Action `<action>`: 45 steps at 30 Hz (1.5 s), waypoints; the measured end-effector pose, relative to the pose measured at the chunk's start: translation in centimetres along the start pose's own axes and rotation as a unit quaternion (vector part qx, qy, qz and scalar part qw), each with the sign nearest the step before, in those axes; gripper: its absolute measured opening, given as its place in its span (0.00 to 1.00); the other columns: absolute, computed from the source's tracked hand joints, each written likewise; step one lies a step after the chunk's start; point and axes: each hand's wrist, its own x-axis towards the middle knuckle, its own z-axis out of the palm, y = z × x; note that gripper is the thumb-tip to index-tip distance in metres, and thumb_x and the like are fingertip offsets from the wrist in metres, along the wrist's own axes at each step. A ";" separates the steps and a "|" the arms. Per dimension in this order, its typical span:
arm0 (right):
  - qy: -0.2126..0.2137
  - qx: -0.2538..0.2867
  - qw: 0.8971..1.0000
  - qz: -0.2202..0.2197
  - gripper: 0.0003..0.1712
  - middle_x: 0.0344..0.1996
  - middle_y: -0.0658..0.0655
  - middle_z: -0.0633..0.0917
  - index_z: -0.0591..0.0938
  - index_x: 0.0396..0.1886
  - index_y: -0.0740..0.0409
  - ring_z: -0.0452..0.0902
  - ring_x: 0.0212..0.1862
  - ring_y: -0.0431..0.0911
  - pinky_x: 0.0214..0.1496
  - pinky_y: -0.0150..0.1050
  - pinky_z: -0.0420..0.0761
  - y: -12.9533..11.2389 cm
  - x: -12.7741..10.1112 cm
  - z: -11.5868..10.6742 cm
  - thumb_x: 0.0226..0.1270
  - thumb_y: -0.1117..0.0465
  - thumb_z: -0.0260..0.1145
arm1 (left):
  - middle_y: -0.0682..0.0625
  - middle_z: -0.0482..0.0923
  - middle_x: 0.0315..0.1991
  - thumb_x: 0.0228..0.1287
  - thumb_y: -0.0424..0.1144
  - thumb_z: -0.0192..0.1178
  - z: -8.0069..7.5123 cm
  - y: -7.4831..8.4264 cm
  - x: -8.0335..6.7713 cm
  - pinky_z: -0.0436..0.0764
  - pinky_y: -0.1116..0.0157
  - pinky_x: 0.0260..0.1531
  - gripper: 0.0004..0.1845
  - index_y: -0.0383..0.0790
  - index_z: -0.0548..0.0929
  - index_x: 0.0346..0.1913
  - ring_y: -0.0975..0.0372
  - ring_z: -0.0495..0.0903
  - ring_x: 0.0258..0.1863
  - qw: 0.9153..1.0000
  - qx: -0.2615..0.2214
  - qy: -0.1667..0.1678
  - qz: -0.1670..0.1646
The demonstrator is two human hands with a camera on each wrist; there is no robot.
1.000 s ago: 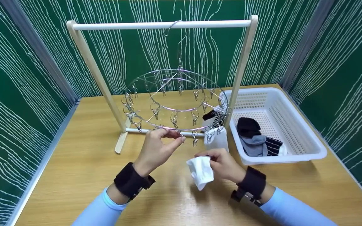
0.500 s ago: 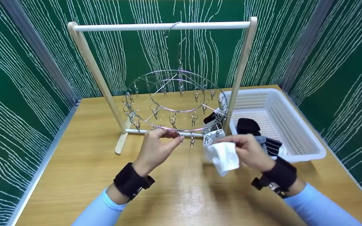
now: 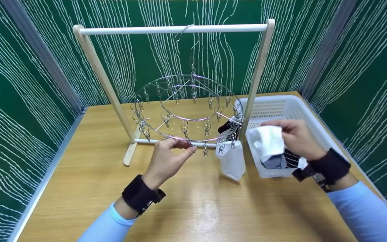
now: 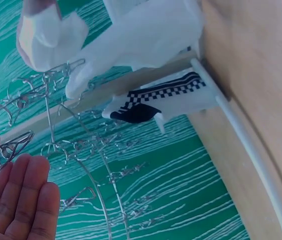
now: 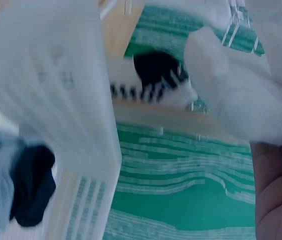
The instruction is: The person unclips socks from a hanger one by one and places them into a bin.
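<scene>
Since a second ago the right hand (image 3: 296, 137) has swung from in front of the body up and to the right, carrying the white sock (image 3: 269, 143) over the near left corner of the white basket (image 3: 328, 137), while the left hand (image 3: 170, 158) has kept its place at the front rim of the round clip hanger (image 3: 188, 111). In the head view the left thumb and forefinger pinch a clip (image 3: 188, 144) on that rim and the other fingers curl loosely; the right fingers are curled round the sock's upper edge, so it hangs bunched below them. A second white sock (image 3: 231, 161) already hangs from clips just right of the pinched one, a checkered sock (image 3: 228, 127) behind it. To do this well, I judge the right hand should find the cuff and bring a single flat edge to the clip, and the left should squeeze the clip wide and steady the ring, which hangs free from the wooden rack (image 3: 173, 29). In the left wrist view the fingers (image 4: 18, 200) lie nearly straight beside a wire clip (image 4: 13, 145), with the held sock (image 4: 48, 40) above. The right wrist view is blurred: only the palm (image 5: 276, 195), white cloth (image 5: 241, 100) against it and the basket wall (image 5: 61, 100) can be made out.
</scene>
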 end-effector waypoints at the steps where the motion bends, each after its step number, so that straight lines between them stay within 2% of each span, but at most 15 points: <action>1: 0.002 -0.008 1.000 0.012 0.15 0.39 0.35 0.92 0.88 0.46 0.79 0.88 0.35 0.32 0.32 0.26 0.86 0.1 0.3 -0.4 0.65 0.87 0.60 | 0.46 0.93 0.38 0.67 0.36 0.77 0.0 0.0 0.0 0.87 0.61 0.50 0.07 0.35 0.92 0.42 0.55 0.90 0.42 1.000 0.000 0.000 -0.002; 7: -0.002 -0.076 0.996 0.055 0.16 0.38 0.26 0.88 0.88 0.52 0.77 0.83 0.38 0.29 0.32 0.23 0.83 1.5 2.3 -2.6 0.69 0.82 0.59 | 0.47 0.93 0.39 0.67 0.36 0.77 0.0 0.0 -0.1 0.86 0.62 0.51 0.07 0.36 0.93 0.42 0.55 0.90 0.42 1.000 0.000 -0.002 -0.005; 9: 0.000 -0.098 0.993 0.064 0.17 0.38 0.27 0.88 0.88 0.53 0.75 0.82 0.37 0.28 0.32 0.23 0.82 2.0 2.8 -3.2 0.70 0.82 0.59 | 0.47 0.93 0.38 0.67 0.36 0.77 0.0 0.0 -0.1 0.85 0.62 0.51 0.07 0.36 0.93 0.42 0.55 0.90 0.42 1.000 0.000 -0.002 -0.005; 11: 0.004 -0.121 0.990 0.073 0.19 0.41 0.36 0.91 0.89 0.54 0.73 0.80 0.36 0.28 0.31 0.22 0.81 2.5 3.3 -3.8 0.70 0.81 0.59 | 0.47 0.93 0.38 0.67 0.36 0.77 0.0 0.0 -0.1 0.85 0.62 0.51 0.06 0.36 0.93 0.42 0.56 0.89 0.42 1.000 0.001 -0.001 -0.005; 13: 0.002 -0.143 0.986 0.084 0.20 0.46 0.50 0.93 0.88 0.56 0.73 0.78 0.36 0.28 0.31 0.22 0.80 3.0 3.8 -4.3 0.70 0.81 0.58 | 0.47 0.93 0.38 0.67 0.36 0.77 -0.1 0.0 -0.1 0.85 0.62 0.50 0.06 0.36 0.93 0.42 0.56 0.89 0.42 1.000 0.001 0.001 -0.005; 16: -0.016 -0.170 0.979 0.114 0.24 0.52 0.71 0.89 0.87 0.60 0.72 0.74 0.27 0.31 0.26 0.24 0.76 3.5 4.5 -5.2 0.68 0.81 0.55 | 0.47 0.93 0.38 0.66 0.36 0.77 -0.1 0.1 -0.1 0.85 0.62 0.50 0.06 0.36 0.93 0.41 0.55 0.90 0.42 1.000 0.001 0.003 -0.005; 20: -0.047 -0.209 0.965 0.152 0.27 0.54 0.79 0.86 0.85 0.63 0.73 0.71 0.21 0.33 0.22 0.26 0.75 4.2 5.5 -5.9 0.68 0.79 0.53 | 0.47 0.93 0.38 0.66 0.36 0.77 -0.1 0.2 -0.1 0.86 0.62 0.50 0.06 0.36 0.93 0.41 0.55 0.90 0.42 1.000 0.002 0.005 -0.005; 23: -0.063 -0.245 0.955 0.156 0.25 0.55 0.80 0.86 0.85 0.63 0.73 0.74 0.26 0.34 0.26 0.26 0.77 5.1 6.1 -6.2 0.70 0.77 0.54 | 0.47 0.93 0.38 0.66 0.36 0.77 -0.2 0.2 0.0 0.87 0.61 0.51 0.06 0.36 0.93 0.41 0.55 0.90 0.42 1.000 0.004 0.004 -0.005; 25: -0.076 -0.263 0.950 0.151 0.25 0.54 0.80 0.86 0.85 0.62 0.74 0.77 0.30 0.39 0.28 0.25 0.76 5.8 6.5 -6.1 0.70 0.76 0.54 | 0.47 0.93 0.38 0.67 0.36 0.77 -0.2 0.1 0.0 0.87 0.61 0.51 0.06 0.36 0.93 0.41 0.55 0.90 0.42 1.000 0.003 0.004 -0.004; 29: -0.109 -0.282 0.944 0.129 0.24 0.53 0.82 0.86 0.84 0.59 0.79 0.86 0.41 0.59 0.36 0.25 0.78 7.3 6.9 -5.7 0.67 0.78 0.54 | 0.46 0.93 0.38 0.67 0.36 0.77 -0.3 0.2 0.0 0.87 0.61 0.51 0.07 0.36 0.93 0.41 0.55 0.89 0.42 1.000 0.001 0.003 -0.004; 32: -0.134 -0.287 0.941 0.120 0.23 0.53 0.84 0.85 0.83 0.57 0.83 0.85 0.52 0.73 0.49 0.42 0.89 8.4 6.9 -5.2 0.65 0.79 0.52 | 0.46 0.93 0.38 0.67 0.36 0.77 -0.3 0.2 0.0 0.87 0.61 0.50 0.07 0.35 0.93 0.41 0.55 0.89 0.42 1.000 0.001 0.002 -0.004; 34: -0.145 -0.299 0.937 0.113 0.24 0.52 0.84 0.85 0.83 0.55 0.84 0.84 0.55 0.76 0.55 0.58 0.89 9.0 6.9 -4.7 0.63 0.80 0.51 | 0.46 0.93 0.38 0.67 0.36 0.77 -0.3 0.2 0.0 0.87 0.61 0.50 0.07 0.35 0.93 0.41 0.55 0.89 0.42 1.000 0.002 0.000 -0.003; 36: -0.155 -0.309 0.932 0.110 0.25 0.52 0.84 0.85 0.83 0.55 0.85 0.83 0.56 0.78 0.59 0.68 0.85 9.5 6.8 -4.2 0.60 0.80 0.50 | 0.46 0.93 0.38 0.67 0.36 0.77 -0.3 0.3 0.0 0.86 0.61 0.51 0.06 0.36 0.93 0.42 0.55 0.90 0.42 1.000 0.002 -0.001 -0.004; 41: -0.181 -0.348 0.914 0.102 0.23 0.51 0.81 0.87 0.84 0.54 0.82 0.85 0.56 0.76 0.61 0.68 0.84 10.2 6.4 -2.5 0.59 0.79 0.57 | 0.46 0.93 0.39 0.67 0.35 0.77 -0.4 0.4 0.0 0.86 0.61 0.51 0.07 0.36 0.93 0.42 0.55 0.90 0.42 1.000 0.002 -0.002 -0.007; 45: -0.205 -0.357 0.907 0.086 0.14 0.39 0.74 0.90 0.88 0.43 0.78 0.88 0.41 0.66 0.52 0.63 0.87 10.5 6.0 -1.3 0.61 0.76 0.61 | 0.47 0.93 0.38 0.67 0.36 0.77 -0.4 0.2 0.0 0.86 0.62 0.50 0.06 0.36 0.93 0.41 0.55 0.90 0.42 1.000 0.006 0.002 -0.004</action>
